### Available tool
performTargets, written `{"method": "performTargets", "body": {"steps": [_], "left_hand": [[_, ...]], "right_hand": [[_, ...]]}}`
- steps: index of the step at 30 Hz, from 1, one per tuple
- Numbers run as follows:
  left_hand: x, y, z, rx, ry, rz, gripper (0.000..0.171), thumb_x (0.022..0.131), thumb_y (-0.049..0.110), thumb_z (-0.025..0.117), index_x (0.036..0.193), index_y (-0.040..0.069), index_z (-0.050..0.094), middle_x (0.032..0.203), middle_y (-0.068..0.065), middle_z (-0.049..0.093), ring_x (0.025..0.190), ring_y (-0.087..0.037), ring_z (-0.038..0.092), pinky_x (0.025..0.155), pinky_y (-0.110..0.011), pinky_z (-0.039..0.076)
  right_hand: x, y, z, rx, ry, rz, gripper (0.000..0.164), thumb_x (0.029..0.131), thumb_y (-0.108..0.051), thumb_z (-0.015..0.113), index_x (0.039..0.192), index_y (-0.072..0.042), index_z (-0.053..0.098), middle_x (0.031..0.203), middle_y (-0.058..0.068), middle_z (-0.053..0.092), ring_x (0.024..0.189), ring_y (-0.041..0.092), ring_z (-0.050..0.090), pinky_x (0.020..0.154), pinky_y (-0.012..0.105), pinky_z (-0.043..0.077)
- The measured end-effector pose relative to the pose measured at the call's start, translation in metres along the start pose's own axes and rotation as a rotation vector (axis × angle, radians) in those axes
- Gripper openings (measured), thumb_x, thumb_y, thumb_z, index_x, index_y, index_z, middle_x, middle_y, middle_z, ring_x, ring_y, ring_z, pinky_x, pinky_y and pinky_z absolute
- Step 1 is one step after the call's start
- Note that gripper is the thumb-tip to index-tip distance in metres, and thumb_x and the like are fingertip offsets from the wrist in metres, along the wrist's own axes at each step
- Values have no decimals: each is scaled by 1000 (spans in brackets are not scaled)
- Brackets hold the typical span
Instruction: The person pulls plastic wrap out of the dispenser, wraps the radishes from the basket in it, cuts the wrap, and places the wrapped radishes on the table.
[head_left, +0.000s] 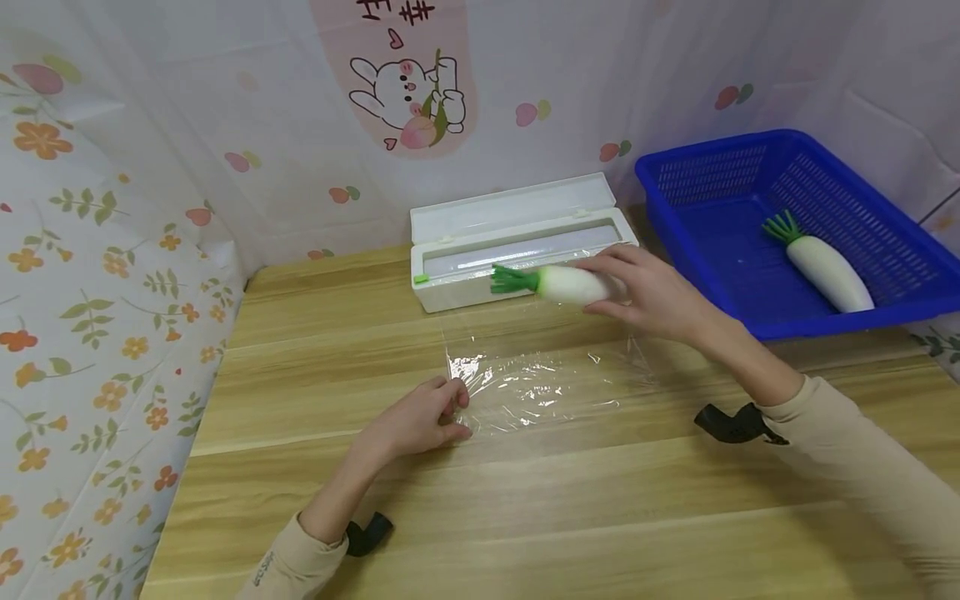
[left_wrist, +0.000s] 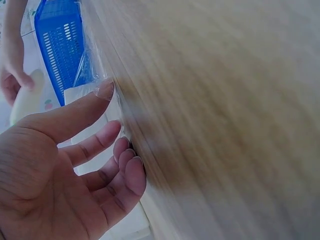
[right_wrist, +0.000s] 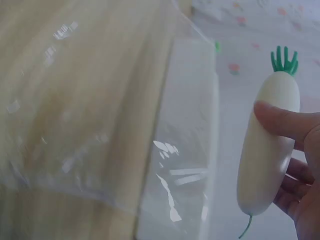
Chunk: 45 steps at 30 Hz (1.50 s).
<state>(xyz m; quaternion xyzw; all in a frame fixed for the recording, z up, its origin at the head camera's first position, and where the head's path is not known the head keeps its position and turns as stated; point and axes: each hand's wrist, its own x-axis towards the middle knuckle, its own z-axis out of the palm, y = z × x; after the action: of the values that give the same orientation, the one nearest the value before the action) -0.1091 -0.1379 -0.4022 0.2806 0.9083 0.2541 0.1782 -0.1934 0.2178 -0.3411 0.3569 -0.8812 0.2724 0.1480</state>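
Note:
A white radish [head_left: 573,285] with green leaf stubs is gripped by my right hand [head_left: 648,292], thumb on one side and fingers on the other, above the wrap box. In the right wrist view the whole radish [right_wrist: 270,145] shows, with a thin green root tip. A sheet of clear plastic wrap [head_left: 532,375] lies on the table, running out from the white wrap box [head_left: 480,292]. My left hand [head_left: 423,417] rests at the sheet's near left corner. The left wrist view shows the thumb touching the film [left_wrist: 102,90], apart from the loosely bent fingers.
The wrap box stands at the back with its lid [head_left: 517,204] raised and a roll inside. A blue basket [head_left: 720,300] at the right holds another white radish [head_left: 828,271]. Patterned cloth [head_left: 285,108] hangs behind the wooden table [head_left: 300,358].

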Motion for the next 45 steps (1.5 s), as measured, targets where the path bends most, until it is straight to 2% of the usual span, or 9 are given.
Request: {"method": "performTargets", "body": {"steps": [5, 10, 14, 21, 29, 38, 45], "left_hand": [[2, 0, 0, 3, -9, -8, 30, 89, 19, 79, 105, 9, 56, 89, -3, 51, 78, -14, 48, 70, -30, 43], [1, -1, -1, 9, 4, -2, 29, 89, 18, 79, 104, 9, 55, 87, -4, 51, 78, -15, 47, 70, -30, 43], [1, 0, -1, 21, 15, -10, 30, 89, 19, 79, 104, 9, 55, 88, -3, 51, 78, -15, 48, 72, -30, 43], [1, 1, -1, 28, 18, -34, 29, 89, 20, 80, 104, 10, 57, 89, -3, 52, 79, -15, 49, 73, -32, 44], [0, 2, -2, 57, 26, 19, 29, 88, 19, 80, 104, 9, 59, 93, -3, 53, 81, -15, 52, 75, -32, 47], [-3, -2, -2, 30, 3, 92, 27, 87, 18, 81, 103, 10, 62, 99, -1, 56, 90, -16, 57, 81, -33, 51], [-6, -5, -1, 15, -39, 91, 24, 88, 20, 80, 100, 11, 61, 98, 1, 54, 89, -15, 56, 82, -32, 51]], "right_hand": [[2, -6, 32, -1, -132, -23, 52, 77, -11, 89, 124, -3, 67, 115, 17, 65, 103, 35, 62, 88, 55, 52], [5, -5, 53, -2, -247, 23, 56, 78, -19, 89, 128, -5, 67, 115, 15, 65, 103, 32, 60, 87, 52, 52], [8, 0, 64, 1, -301, 56, 56, 78, -19, 89, 128, -5, 67, 117, 16, 65, 105, 33, 61, 88, 53, 52], [7, 7, 79, 22, -355, 38, 56, 76, -13, 89, 126, -2, 67, 119, 19, 65, 108, 36, 61, 94, 54, 50], [3, 8, 78, 36, -328, 30, 59, 78, -18, 89, 129, -1, 66, 122, 20, 65, 111, 38, 60, 95, 54, 49], [-12, 13, 65, 66, -223, 18, 42, 82, -10, 85, 119, 0, 69, 119, 17, 65, 111, 35, 59, 95, 53, 48], [-32, 20, 54, 59, -156, -21, 34, 81, -4, 84, 111, -3, 70, 111, 10, 64, 103, 26, 59, 88, 46, 50]]}}
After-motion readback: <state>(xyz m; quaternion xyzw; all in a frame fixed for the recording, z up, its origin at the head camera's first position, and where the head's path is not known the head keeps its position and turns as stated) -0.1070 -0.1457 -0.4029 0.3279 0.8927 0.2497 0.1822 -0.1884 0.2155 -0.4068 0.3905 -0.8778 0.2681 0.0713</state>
